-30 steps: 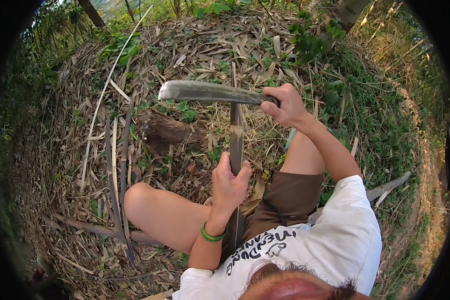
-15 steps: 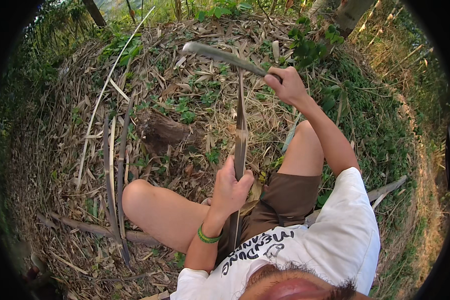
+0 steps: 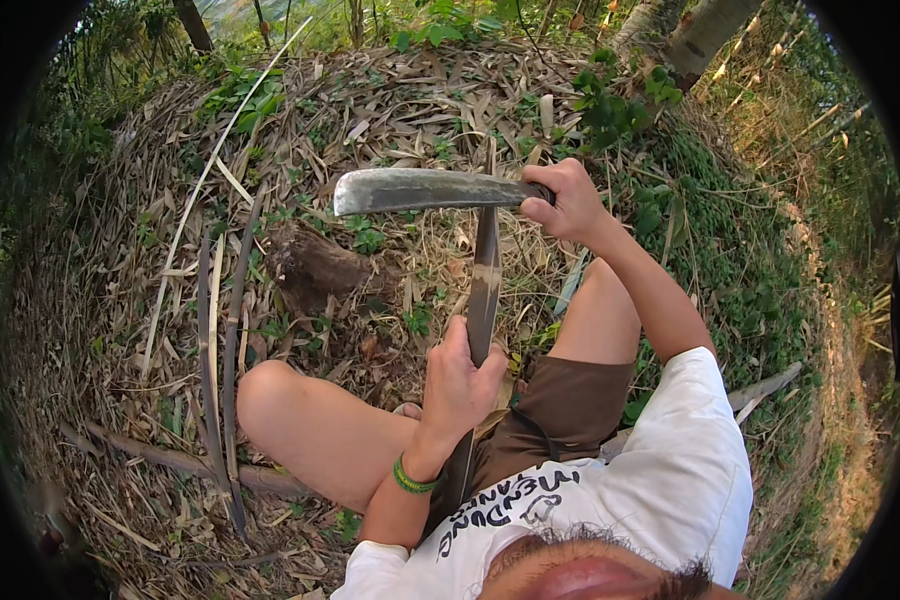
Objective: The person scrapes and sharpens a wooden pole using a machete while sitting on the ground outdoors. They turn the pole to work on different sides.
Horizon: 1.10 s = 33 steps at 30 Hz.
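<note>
1. The right hand [image 3: 567,200] is closed around the handle of a big knife [image 3: 430,189]; the left hand [image 3: 460,385] is wrapped around a long strip [image 3: 484,290], which runs from the lap, through that fist and out past the blade.
2. The blade crosses over the strip near its far end; whether they touch, I cannot tell.
3. A slip of the blade down the strip could reach the left hand, since the fist sits bare in line below it.
4. A loose left grip could let the strip twist, turning the blade aside toward the bare left knee [image 3: 275,390].
5. Too deep a bite could jam the knife or split the strip, if the material gives along its length.
6. The knife looks like worn metal: grey, mottled, broad, slightly curved, with a blunt, squared tip.
7. The strip is slim, straight and dark, with a paler band partway along; it looks woody and stiff.
8. Dry, papery leaves [image 3: 440,85] cover the ground around a rough, brown log [image 3: 315,262].
</note>
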Available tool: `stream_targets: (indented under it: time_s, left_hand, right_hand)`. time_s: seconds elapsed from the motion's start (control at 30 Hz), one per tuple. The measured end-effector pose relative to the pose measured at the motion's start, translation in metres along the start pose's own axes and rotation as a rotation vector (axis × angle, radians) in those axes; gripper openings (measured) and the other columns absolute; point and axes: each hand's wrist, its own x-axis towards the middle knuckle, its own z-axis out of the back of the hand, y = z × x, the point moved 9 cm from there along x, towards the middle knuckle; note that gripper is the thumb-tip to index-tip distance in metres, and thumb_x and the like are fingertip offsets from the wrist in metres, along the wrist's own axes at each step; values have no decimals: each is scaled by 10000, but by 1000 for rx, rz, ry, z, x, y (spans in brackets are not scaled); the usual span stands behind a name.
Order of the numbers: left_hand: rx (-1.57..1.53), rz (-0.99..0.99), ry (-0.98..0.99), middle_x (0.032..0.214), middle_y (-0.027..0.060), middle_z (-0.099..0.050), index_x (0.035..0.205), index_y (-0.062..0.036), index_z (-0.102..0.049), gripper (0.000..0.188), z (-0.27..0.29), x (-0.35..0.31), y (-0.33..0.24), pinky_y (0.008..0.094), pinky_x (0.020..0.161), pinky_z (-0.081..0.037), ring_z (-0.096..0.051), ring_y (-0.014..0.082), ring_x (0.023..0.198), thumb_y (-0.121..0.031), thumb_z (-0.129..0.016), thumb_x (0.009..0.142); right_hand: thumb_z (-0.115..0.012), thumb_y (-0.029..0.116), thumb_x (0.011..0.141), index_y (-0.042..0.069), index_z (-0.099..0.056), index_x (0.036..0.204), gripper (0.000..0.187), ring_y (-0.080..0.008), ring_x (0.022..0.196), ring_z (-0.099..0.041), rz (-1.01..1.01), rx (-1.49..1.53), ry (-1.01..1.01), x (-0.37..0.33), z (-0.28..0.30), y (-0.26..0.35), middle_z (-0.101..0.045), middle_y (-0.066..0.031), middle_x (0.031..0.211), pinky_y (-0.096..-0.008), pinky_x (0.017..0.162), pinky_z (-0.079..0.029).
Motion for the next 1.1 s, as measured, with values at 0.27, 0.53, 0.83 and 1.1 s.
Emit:
stream_targets:
  time_s: [0.27,0.53,0.83,1.1]
  left_hand:
    - [57,-53,-39,571,168,-577,890,20,-485,273,-6,-4,-10,394,476,-449,-600,281,473,-153,-696,905]
    - [499,-83,-208,551,136,-584,876,9,-503,343,6,5,-13,384,488,-467,-628,292,492,-241,-733,923]
    - [341,-174,-120,571,126,-592,874,20,-494,289,-3,4,-9,336,466,-438,-608,215,481,-166,-710,925]
    - [155,-129,-56,608,100,-601,869,18,-497,329,-11,-30,-32,284,467,-409,-556,101,525,-216,-719,940]
  right_hand:
    - [-454,762,925,-46,-650,749,850,-252,521,-542,-681,-105,-276,-28,61,-180,-481,-147,526,-427,541,-400]
    - [-591,608,926,31,-628,706,618,-313,467,-518,-74,47,20,-8,-5,2,-471,-123,500,-410,492,-406]
    - [-605,623,906,52,-632,709,605,-350,501,-562,47,-88,5,4,-5,-37,-502,-142,515,-414,502,-440]
    - [-449,771,924,23,-530,600,819,-229,467,-506,-818,-101,-278,-47,55,-231,-494,-85,516,-408,504,-405]
